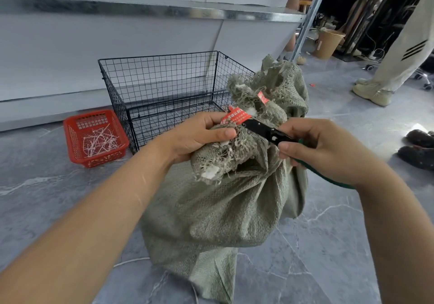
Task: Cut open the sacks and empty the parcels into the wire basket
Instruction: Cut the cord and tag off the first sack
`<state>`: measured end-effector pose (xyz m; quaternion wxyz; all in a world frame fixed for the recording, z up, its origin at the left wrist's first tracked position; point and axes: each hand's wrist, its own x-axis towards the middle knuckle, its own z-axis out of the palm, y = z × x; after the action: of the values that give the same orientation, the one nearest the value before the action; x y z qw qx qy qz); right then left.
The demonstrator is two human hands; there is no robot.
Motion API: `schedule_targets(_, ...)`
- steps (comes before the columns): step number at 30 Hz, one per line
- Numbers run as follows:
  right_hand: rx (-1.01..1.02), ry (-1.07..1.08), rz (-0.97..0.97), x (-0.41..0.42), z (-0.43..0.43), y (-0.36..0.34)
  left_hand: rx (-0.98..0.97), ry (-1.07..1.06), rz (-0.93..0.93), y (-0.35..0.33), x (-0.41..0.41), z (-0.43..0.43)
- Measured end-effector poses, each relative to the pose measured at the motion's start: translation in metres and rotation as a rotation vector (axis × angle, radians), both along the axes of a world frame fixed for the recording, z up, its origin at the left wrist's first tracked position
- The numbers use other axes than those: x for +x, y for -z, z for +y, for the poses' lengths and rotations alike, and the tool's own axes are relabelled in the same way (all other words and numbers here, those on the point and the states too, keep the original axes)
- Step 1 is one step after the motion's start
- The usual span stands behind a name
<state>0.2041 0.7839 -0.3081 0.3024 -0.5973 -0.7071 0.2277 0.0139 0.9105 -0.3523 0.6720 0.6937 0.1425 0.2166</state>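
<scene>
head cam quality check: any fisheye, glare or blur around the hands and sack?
Head view: fisheye bows the metal shelf edge and stretches the forearms; soft even light, mild glare on that edge; left hand, right hand and sack are sharp; black cutter shows little detail; top-right background dark.

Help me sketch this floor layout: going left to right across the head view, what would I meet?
Red plastic basket → wire basket → black cutter → right hand → dark shoes

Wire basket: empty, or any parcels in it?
Empty as far as visible: nothing but bare mesh shows inside the wire basket. Its right corner is hidden behind the sack.
</scene>
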Motion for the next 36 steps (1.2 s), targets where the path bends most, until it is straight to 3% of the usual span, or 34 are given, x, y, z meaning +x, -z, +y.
schedule_targets(4,0.03,0.087,0.027,-0.004,0.004,0.01,-0.126,-0.113,-0.016,0.002,0.008,0.001)
schedule_targets(11,0.01,0.322,0.301,-0.016,0.013,0.032,-0.207,-0.362,-0.131,0.005,0.032,-0.006)
schedule_targets(12,0.005,0.362,0.392,-0.019,0.015,0.034,-0.202,-0.386,-0.143,0.005,0.034,-0.007)
schedule_targets(14,0.083,0.531,0.779,-0.017,0.016,0.022,-0.095,-0.435,-0.055,0.016,0.036,-0.011)
schedule_targets(15,0.172,0.616,0.976,-0.011,0.013,0.009,-0.058,-0.461,0.004,0.027,0.035,-0.011)
schedule_targets(16,0.278,0.662,1.043,-0.003,0.008,-0.004,-0.081,-0.49,0.036,0.037,0.033,-0.013)
schedule_targets(19,0.324,0.61,0.687,0.006,-0.006,-0.02,-0.2,-0.572,0.041,0.045,0.027,-0.01)
schedule_targets(24,0.189,0.523,0.47,-0.011,0.012,0.009,-0.02,-0.498,-0.013,0.022,0.028,-0.014)
schedule_targets(28,0.175,0.48,0.147,-0.011,0.021,0.027,0.28,-0.548,0.118,0.024,0.02,-0.014)
schedule_targets(33,0.116,0.433,0.017,-0.012,0.03,0.038,0.328,-0.602,0.142,0.022,0.002,-0.004)
schedule_targets(36,0.092,0.47,0.023,-0.016,0.035,0.04,0.375,-0.707,0.252,0.016,-0.007,-0.002)
